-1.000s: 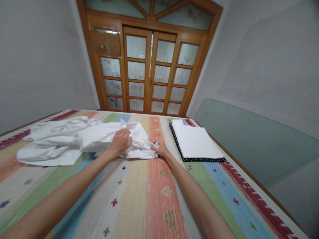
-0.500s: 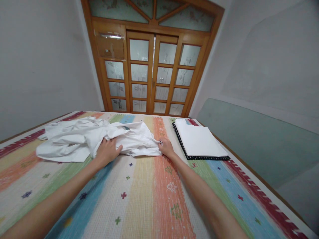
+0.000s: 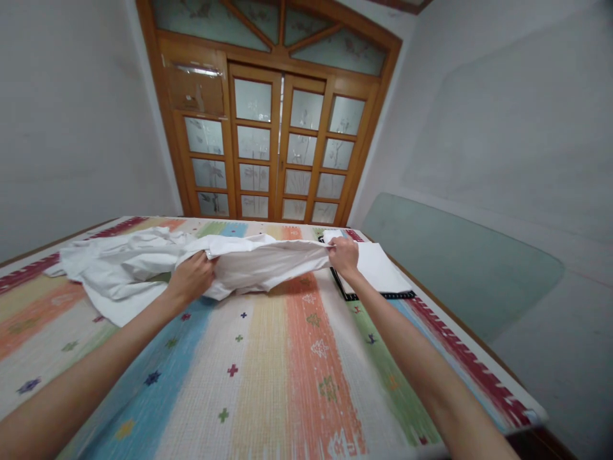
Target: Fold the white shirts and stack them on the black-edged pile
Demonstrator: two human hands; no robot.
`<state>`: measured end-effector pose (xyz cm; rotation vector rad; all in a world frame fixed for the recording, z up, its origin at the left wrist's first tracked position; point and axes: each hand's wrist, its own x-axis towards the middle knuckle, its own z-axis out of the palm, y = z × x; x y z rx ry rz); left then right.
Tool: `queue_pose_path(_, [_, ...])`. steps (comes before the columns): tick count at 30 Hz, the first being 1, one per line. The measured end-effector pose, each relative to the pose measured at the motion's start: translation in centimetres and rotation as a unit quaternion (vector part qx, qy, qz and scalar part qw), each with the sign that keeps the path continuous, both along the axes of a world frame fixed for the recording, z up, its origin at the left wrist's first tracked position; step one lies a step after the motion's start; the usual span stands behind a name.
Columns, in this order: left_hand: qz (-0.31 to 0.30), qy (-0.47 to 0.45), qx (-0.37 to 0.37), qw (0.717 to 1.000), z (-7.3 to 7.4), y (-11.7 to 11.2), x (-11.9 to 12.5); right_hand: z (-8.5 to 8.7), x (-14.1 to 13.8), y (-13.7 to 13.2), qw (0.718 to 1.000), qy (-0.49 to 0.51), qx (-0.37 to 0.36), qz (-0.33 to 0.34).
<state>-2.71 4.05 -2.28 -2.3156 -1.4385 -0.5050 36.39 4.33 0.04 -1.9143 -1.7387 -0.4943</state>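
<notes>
A crumpled white garment (image 3: 268, 265) stretches across the far part of the striped cloth (image 3: 258, 383); its exact kind does not show. My left hand (image 3: 195, 275) is closed on its near edge, around the middle of the garment. My right hand (image 3: 343, 255) pinches the garment's right end and holds it raised off the cloth. Between the two hands the fabric hangs taut along its top edge. The left portion lies bunched and wrinkled. Behind and to the right of my right hand is a folded stack of white and black fabric (image 3: 380, 268), partly hidden by that hand.
A patterned cloth in coloured stripes covers the table or bed. Past its far edge stand wooden doors with glass panes (image 3: 272, 147). A pale green panel (image 3: 460, 255) runs along the right wall, and a grey wall (image 3: 71, 115) rises on the left.
My right hand has moved right and up, drawing the garment's end taut and off the cloth. My left hand has closed on the near edge and lifted it slightly. The view has shifted a little.
</notes>
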Motion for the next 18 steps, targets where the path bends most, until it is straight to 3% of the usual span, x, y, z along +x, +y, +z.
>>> queue_pose_path(6, [-0.051,0.035,-0.049,0.997,1.7,1.7,-1.7,3.1,3.5,-1.0,0.998,-0.038,0.046,-0.031])
queue_pose_path(11, [-0.091,-0.010,-0.073,0.993,5.9,2.0,-2.8,6.8,6.0,-0.7,0.995,0.000,0.097,-0.023])
queue_pose_path(15, [-0.111,-0.055,0.009,0.992,9.3,0.3,-1.9,9.7,6.9,-0.7,0.979,0.046,0.201,-0.011])
queue_pose_path(18, [-0.125,-0.093,0.082,0.984,10.6,0.0,-0.8,10.7,6.7,-0.6,0.971,0.053,0.235,-0.010])
